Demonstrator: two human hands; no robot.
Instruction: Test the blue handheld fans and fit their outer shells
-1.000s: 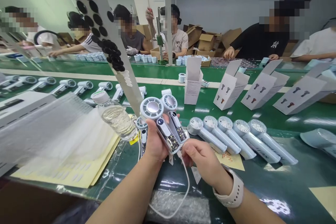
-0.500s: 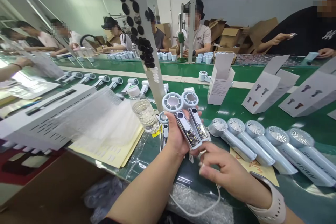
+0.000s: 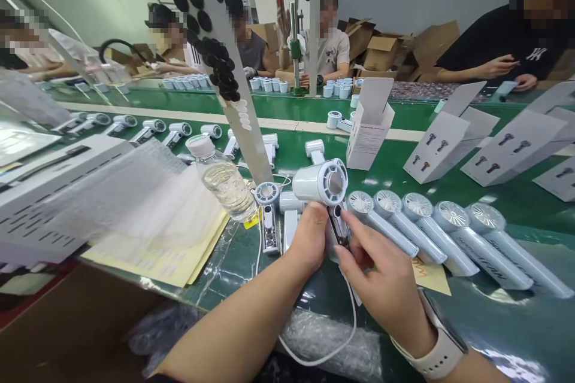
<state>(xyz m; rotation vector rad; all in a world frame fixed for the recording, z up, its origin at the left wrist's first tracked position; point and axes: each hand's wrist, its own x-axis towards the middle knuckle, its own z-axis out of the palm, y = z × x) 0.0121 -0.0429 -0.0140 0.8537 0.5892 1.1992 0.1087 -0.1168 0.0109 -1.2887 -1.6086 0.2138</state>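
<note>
In the head view my left hand (image 3: 312,233) is closed around the handle of a light blue handheld fan (image 3: 320,182). The fan's round head points right, and its open handle shows a dark strip inside. My right hand (image 3: 377,263) has its index finger at the top of that handle and its thumb lower down, both on the handle; the other fingers are curled. Just left of my hands lies a fan with bare circuit parts (image 3: 269,224), with a white cable beside it. Another fan (image 3: 290,218) lies between that one and my left hand, partly covered.
Several finished fans (image 3: 417,209) lie in a row at right, over a yellow paper. White boxes (image 3: 371,131) stand behind them. A water bottle (image 3: 224,179) leans near a slanted post (image 3: 245,125). Fans line the green belt (image 3: 296,137). Co-workers sit opposite.
My left hand held two fans together; now it holds one, turned so its head faces right, and another lies beside it on the table. My right hand has moved up to the handle.
</note>
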